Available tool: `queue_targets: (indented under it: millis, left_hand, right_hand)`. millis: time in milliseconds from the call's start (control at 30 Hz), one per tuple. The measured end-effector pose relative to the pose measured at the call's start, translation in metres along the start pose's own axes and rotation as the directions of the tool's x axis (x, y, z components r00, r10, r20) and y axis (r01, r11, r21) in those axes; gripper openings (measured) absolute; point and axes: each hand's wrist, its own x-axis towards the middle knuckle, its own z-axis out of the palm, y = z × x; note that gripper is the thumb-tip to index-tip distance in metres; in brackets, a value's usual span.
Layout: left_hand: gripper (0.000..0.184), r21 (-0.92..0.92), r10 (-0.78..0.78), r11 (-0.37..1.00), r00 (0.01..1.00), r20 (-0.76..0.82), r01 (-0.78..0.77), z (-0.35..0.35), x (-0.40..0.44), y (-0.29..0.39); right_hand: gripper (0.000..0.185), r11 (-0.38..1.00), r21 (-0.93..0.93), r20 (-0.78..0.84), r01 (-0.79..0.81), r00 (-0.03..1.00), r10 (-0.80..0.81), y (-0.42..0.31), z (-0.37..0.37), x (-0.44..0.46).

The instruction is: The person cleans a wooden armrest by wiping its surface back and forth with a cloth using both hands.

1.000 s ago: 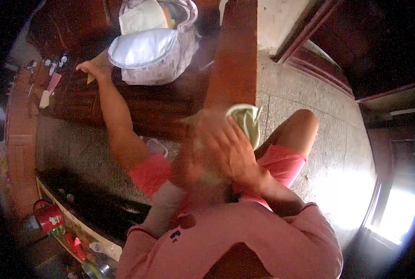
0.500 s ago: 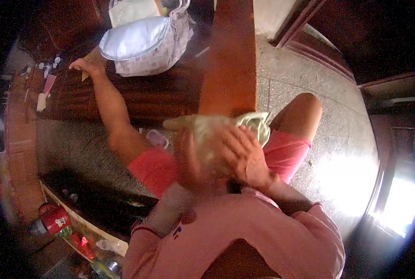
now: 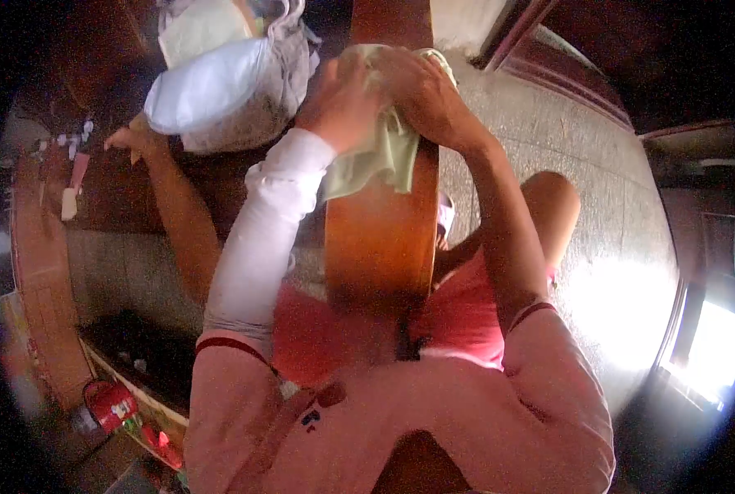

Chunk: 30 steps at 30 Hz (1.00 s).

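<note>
2 hands are on a pale green cloth (image 3: pixel 377 169) spread over a long brown wooden bench (image 3: pixel 381 243). the left hand (image 3: pixel 347 103), below a white sleeve (image 3: pixel 260 218), is blurred, so its finger positions are unclear. the right hand (image 3: pixel 423 95) rests just beside it, fingers over the cloth's upper part. cloth folds hang toward the body, and the bench runs between 2 legs in red shorts (image 3: pixel 458 321). left of the hands, a patterned bag (image 3: pixel 289 90) sits on dark wood (image 3: pixel 116 193), its pale flap (image 3: pixel 207 86) folded outward. a bare foot (image 3: pixel 141 142) is near the bag. at lower left is a red container (image 3: pixel 110 403).
</note>
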Motion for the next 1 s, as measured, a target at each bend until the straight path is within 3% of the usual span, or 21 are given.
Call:
queue_targets:
  millis: [167, 300, 367, 467, 500, 567, 667, 733, 833, 900, 967, 1000]
  left_hand:
    - [0.044, 0.124, -0.026, 0.992, 0.996, -0.084, 0.036, 0.041, 0.089, -0.043]
    - [0.048, -0.125, -0.084, 0.989, 0.994, -0.076, 0.075, 0.023, 0.135, -0.031]
    - [0.047, -0.078, -0.052, 0.996, 0.996, -0.076, 0.046, 0.027, 0.161, -0.042]
    - [0.051, -0.092, -0.097, 0.992, 0.992, -0.083, 0.09, 0.039, 0.191, -0.055]
    - [0.052, -0.063, -0.149, 0.987, 0.986, -0.068, 0.145, 0.04, 0.197, -0.055]
    - [0.055, -0.007, -0.218, 0.976, 0.976, -0.019, 0.218, 0.035, 0.209, -0.051]
    - [0.054, 0.13, -0.242, 0.959, 0.967, -0.072, 0.25, 0.039, 0.219, -0.048]
    - [0.053, 0.186, -0.169, 0.963, 0.974, -0.152, 0.196, 0.052, 0.22, -0.059]
    - [0.051, 0.268, -0.005, 0.962, 0.979, -0.202, 0.06, 0.053, 0.183, -0.042]
    - [0.048, 0.267, 0.161, 0.96, 0.947, -0.279, -0.084, 0.049, 0.161, -0.038]
    - [0.047, 0.338, 0.135, 0.939, 0.973, -0.188, -0.065, 0.039, 0.126, -0.017]
    - [0.046, 0.353, 0.131, 0.932, 0.985, -0.11, -0.085, 0.023, 0.109, -0.003]
  right_hand:
    - [0.028, 0.988, -0.123, -0.098, -0.091, 0.992, 0.079, 0.065, 0.029, 0.035]
    - [0.029, 0.989, -0.133, -0.114, -0.066, 0.992, 0.051, 0.102, 0.036, 0.062]
    - [0.031, 0.98, -0.193, -0.148, -0.052, 0.989, 0.023, 0.125, 0.045, 0.073]
    - [0.035, 0.935, -0.291, -0.027, -0.203, 0.979, 0.204, 0.139, 0.044, 0.092]
    - [0.037, 0.931, -0.329, -0.134, -0.157, 0.984, 0.118, 0.159, 0.062, 0.088]
    - [0.035, 0.968, -0.216, -0.157, -0.128, 0.983, 0.095, 0.183, 0.073, 0.096]
    - [0.034, 0.989, -0.135, -0.15, -0.057, 0.988, 0.036, 0.2, 0.075, 0.106]
    - [0.034, 0.997, -0.053, -0.16, -0.058, 0.986, 0.049, 0.191, 0.066, 0.104]
    - [0.029, 0.886, 0.325, -0.009, -0.329, 0.936, 0.351, 0.179, 0.068, 0.084]
    - [0.03, 0.809, 0.452, -0.042, -0.376, 0.897, 0.44, 0.145, 0.053, 0.061]
    - [0.033, 0.656, 0.642, -0.006, -0.396, 0.854, 0.521, 0.096, 0.037, 0.028]
    - [0.035, 0.715, 0.539, -0.009, -0.445, 0.846, 0.533, 0.088, 0.041, 0.012]
